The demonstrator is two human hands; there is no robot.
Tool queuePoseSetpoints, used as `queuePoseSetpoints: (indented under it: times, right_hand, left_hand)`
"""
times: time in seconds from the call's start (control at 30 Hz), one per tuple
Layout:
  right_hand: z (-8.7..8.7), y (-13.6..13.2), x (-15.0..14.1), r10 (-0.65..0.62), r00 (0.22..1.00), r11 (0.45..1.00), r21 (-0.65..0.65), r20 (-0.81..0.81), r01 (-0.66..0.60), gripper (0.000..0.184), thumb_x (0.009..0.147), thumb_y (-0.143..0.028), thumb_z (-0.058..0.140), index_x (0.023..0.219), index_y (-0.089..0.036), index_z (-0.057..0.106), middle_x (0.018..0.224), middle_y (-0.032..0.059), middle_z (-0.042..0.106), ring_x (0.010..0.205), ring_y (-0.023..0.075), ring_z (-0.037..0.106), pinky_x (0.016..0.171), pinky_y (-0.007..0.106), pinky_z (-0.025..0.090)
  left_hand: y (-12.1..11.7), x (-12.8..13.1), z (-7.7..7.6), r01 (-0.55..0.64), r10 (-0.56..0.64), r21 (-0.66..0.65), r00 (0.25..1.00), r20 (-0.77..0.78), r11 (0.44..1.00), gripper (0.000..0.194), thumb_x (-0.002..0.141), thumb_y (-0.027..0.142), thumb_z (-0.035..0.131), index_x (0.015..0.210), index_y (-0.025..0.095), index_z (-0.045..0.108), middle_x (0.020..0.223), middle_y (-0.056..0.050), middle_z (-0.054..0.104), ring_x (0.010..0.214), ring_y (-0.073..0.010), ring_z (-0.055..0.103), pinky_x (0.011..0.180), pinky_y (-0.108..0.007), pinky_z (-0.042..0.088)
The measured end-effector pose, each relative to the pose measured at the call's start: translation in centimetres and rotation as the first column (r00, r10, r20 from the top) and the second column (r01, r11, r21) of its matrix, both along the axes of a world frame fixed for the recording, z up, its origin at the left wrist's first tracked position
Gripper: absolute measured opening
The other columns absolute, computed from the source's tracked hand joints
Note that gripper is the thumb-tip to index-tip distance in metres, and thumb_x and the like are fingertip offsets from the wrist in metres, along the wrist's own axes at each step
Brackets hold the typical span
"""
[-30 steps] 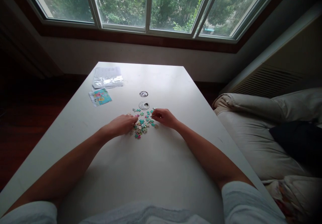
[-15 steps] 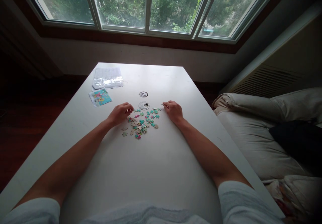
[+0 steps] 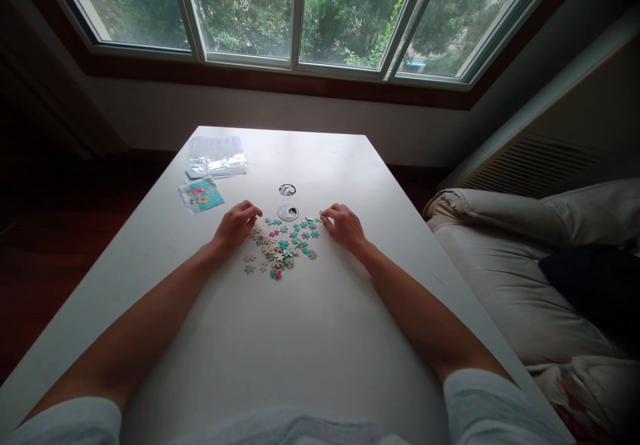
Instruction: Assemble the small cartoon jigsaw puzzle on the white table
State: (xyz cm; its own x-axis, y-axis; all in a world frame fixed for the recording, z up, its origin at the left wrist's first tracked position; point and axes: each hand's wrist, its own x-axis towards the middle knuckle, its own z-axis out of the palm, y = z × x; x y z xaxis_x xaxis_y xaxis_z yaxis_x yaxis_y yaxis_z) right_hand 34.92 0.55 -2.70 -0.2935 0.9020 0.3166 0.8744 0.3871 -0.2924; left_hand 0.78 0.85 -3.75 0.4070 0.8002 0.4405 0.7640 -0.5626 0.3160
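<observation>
Small jigsaw puzzle pieces (image 3: 280,255) lie in a loose heap on the white table, some teal, some pink, some bare-backed. At the heap's far left edge is my left hand (image 3: 237,225), its fingers bent and a little apart, with nothing visible between them. Across from it, my right hand (image 3: 344,223) pinches a puzzle piece (image 3: 321,213) at the far right of the heap. The fingers largely cover that piece. Between the hands, just beyond the heap, a round grommet (image 3: 288,213) is set in the table.
A picture card (image 3: 201,195) and a clear plastic bag (image 3: 217,157) lie at the far left of the white table (image 3: 280,338). Another round hole (image 3: 287,190) sits farther back. To the right stands a light sofa (image 3: 500,285) with a dark cloth; a window is ahead.
My left hand has drawn slightly back from the pieces, its fingertips rising a little. My right fingers have shifted slightly with the pinched piece. The whole view has moved slightly.
</observation>
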Motion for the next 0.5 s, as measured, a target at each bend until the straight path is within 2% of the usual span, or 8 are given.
queuePoseSetpoints:
  times: [0.03,0.1,0.17,0.23,0.37,0.5]
  right_hand:
    - [0.7,-0.5,-0.2,0.028,0.999,1.0,-0.006,0.018,-0.028,0.021,0.099,-0.031,0.055,0.095,-0.022,0.073,0.101,0.0068,0.07,0.097,0.0212,0.061,0.082,0.032,0.043]
    - [2.2,-1.5,-0.7,0.133,0.989,0.986,-0.114,0.071,-0.124,0.023,0.097,-0.04,0.058,0.088,-0.023,0.071,0.092,0.0041,0.07,0.084,0.0181,0.061,0.072,0.029,0.039]
    - [3.4,-2.5,-1.3,0.245,0.96,0.941,-0.274,0.135,-0.201,0.023,0.091,-0.046,0.066,0.086,-0.024,0.069,0.086,0.002,0.07,0.077,0.0166,0.06,0.064,0.028,0.034]
    - [4.2,-3.3,-1.8,0.311,0.935,0.894,-0.387,0.174,-0.225,0.026,0.085,-0.051,0.071,0.087,-0.024,0.068,0.087,0.0016,0.07,0.076,0.0168,0.06,0.061,0.027,0.03]
    - [4.2,-4.0,-2.3,0.332,0.924,0.873,-0.435,0.191,-0.223,0.021,0.084,-0.041,0.073,0.093,-0.024,0.064,0.095,0.0029,0.07,0.079,0.0165,0.059,0.061,0.026,0.027]
    - [3.7,-3.3,-1.9,0.366,0.926,0.84,-0.461,0.089,-0.288,0.012,0.083,-0.029,0.07,0.084,-0.021,0.061,0.086,0.0012,0.066,0.073,0.0136,0.053,0.061,0.025,0.027]
  left_hand:
    - [0.0,-0.1,-0.1,0.014,-0.014,-0.006,1.0,-0.011,1.0,0.023,0.094,0.015,0.049,0.1,0.022,0.07,0.102,-0.006,0.065,0.088,-0.0199,0.062,0.08,-0.033,0.049]
    - [0.1,-0.2,-0.2,0.048,-0.049,-0.028,0.998,-0.038,0.998,0.019,0.093,0.018,0.053,0.097,0.022,0.071,0.1,-0.006,0.066,0.092,-0.0218,0.061,0.082,-0.035,0.049]
    - [0.3,-0.3,-0.4,0.075,-0.078,-0.053,0.996,-0.051,0.996,0.016,0.093,0.021,0.056,0.095,0.022,0.071,0.099,-0.006,0.068,0.095,-0.0233,0.06,0.085,-0.037,0.049]
    - [0.3,-0.3,-0.4,0.082,-0.085,-0.069,0.995,-0.042,0.994,0.016,0.094,0.023,0.056,0.096,0.022,0.072,0.099,-0.006,0.07,0.097,-0.0239,0.059,0.086,-0.038,0.049]
    - [0.2,-0.4,-0.2,0.104,-0.104,-0.085,0.995,0.007,0.991,0.018,0.096,0.025,0.054,0.097,0.023,0.072,0.101,-0.006,0.071,0.1,-0.0236,0.059,0.089,-0.039,0.049]
    - [0.1,-1.0,0.4,0.189,-0.188,-0.102,0.982,0.014,0.977,0.013,0.091,0.026,0.06,0.095,0.025,0.073,0.108,-0.005,0.07,0.105,-0.0239,0.057,0.094,-0.04,0.048]
